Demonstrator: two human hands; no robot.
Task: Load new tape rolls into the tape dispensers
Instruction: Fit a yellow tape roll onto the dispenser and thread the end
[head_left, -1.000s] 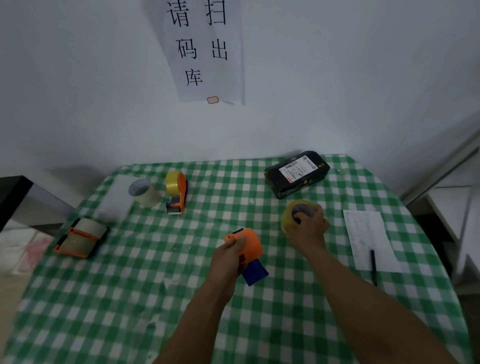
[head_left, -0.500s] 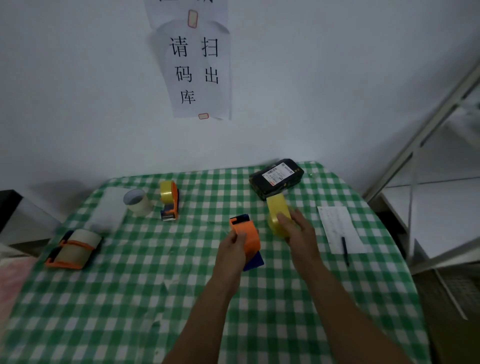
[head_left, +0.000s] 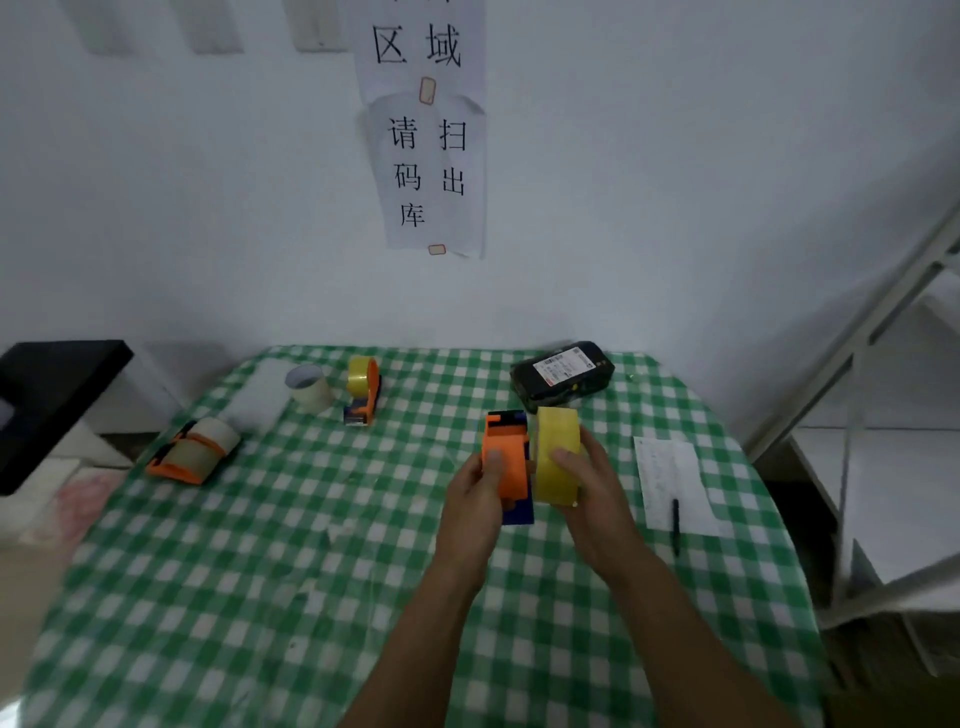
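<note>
Head view: above a green checked table (head_left: 260, 597), left hand (head_left: 475, 499) grips an orange tape dispenser (head_left: 505, 457); right hand (head_left: 587, 486) holds a yellow tape roll (head_left: 557, 447) upright, touching its right side

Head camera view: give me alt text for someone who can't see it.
The left hand holds an orange tape dispenser and the right hand holds a yellow tape roll right beside it, above a green checked table.

So I count three tape dispensers (head_left: 506, 454) (head_left: 363, 392) (head_left: 193, 453), two loose tape rolls (head_left: 558, 452) (head_left: 310, 389), one black parcel (head_left: 563, 375), one paper sheet (head_left: 669, 480), one pen (head_left: 675, 525), and two wall signs (head_left: 431, 171) (head_left: 415, 44).
</note>
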